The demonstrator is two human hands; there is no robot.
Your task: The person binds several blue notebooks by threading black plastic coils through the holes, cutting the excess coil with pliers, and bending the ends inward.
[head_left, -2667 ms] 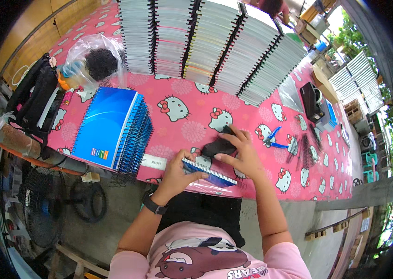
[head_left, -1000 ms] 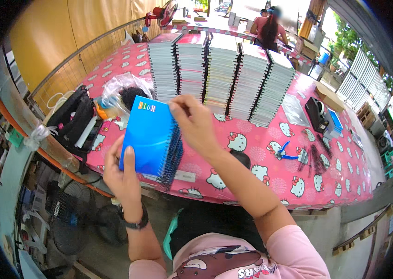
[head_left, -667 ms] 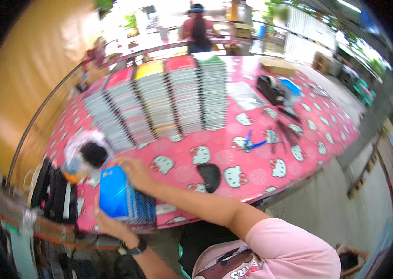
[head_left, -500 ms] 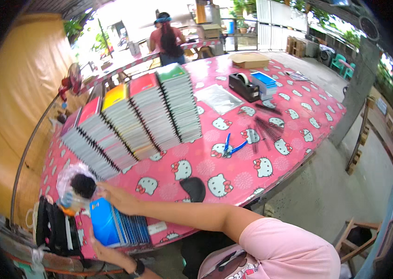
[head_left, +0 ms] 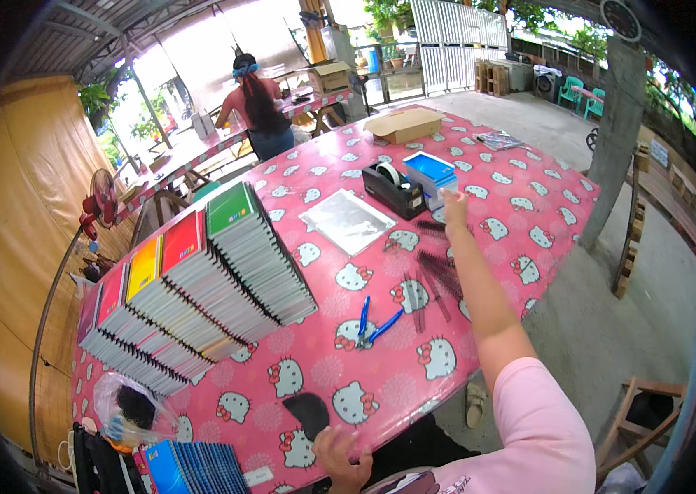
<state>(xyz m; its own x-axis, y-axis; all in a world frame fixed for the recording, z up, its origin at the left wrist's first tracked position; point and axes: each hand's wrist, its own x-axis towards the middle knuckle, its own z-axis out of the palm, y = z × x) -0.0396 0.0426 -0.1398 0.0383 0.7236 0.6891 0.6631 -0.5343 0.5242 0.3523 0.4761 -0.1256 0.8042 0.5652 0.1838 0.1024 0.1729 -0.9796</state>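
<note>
My right arm stretches across the pink table to a small stack of blue-covered pads (head_left: 430,170) beside a black tape dispenser (head_left: 395,189). My right hand (head_left: 453,211) is at the stack's near corner; its fingertips are too small to show whether they grip it. Near the front edge, my left hand (head_left: 341,458) has loosely bent fingers, apart and holding nothing. It lies just below a black curved flat piece (head_left: 308,412). Blue spiral notebooks (head_left: 191,471) lie in an overlapping row at lower left. Black spiral binding coils (head_left: 439,272) lie below my right hand.
Tall stacks of spiral notebooks (head_left: 200,288) with coloured covers fill the left side. Blue-handled pliers (head_left: 373,328) and clear plastic sleeves (head_left: 348,221) lie mid-table. A cardboard box lid (head_left: 403,126) sits at the far edge. Another person (head_left: 259,111) works at a table beyond.
Both hands have left the blue notebooks at lower left. My right hand has swung far right to the blue pads; my left has moved right along the front edge. The view has shifted.
</note>
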